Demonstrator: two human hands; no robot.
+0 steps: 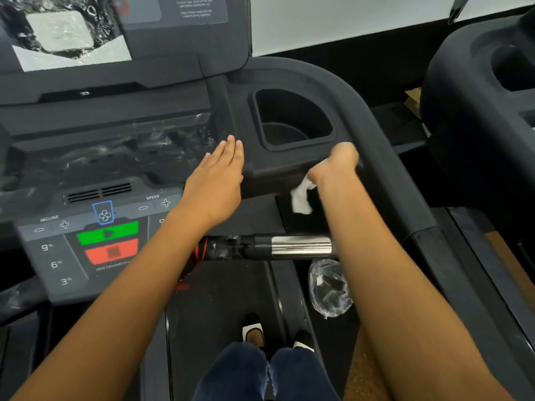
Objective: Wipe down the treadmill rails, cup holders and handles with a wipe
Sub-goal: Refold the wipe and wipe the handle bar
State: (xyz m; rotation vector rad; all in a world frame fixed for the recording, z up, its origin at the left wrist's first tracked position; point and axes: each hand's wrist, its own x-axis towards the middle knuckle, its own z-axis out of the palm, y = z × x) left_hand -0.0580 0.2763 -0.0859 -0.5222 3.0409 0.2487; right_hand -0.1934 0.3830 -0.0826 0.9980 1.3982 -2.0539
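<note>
Just below the cup holder [292,111], at about one o'clock in the view, the right hand [335,166] was curled around a white wipe [301,196]. Its fingers were clamped on the wipe against the front lip of the holder's housing, and a loose tail hung toward six o'clock. The hand was blurred, so the exact grip was hard to read. The left hand [215,180] lay flat over the console at the holder's nine o'clock, fingers [231,149] straight and together, holding nothing. To do this pass well, I judged, the wipe should be bunched so the tail did not drag, pressed along the lip, then run round the rim and down into the well. The curved rail [376,134] at the holder's three o'clock and the chrome handle [301,246] at its six o'clock would want the same firm strokes.
</note>
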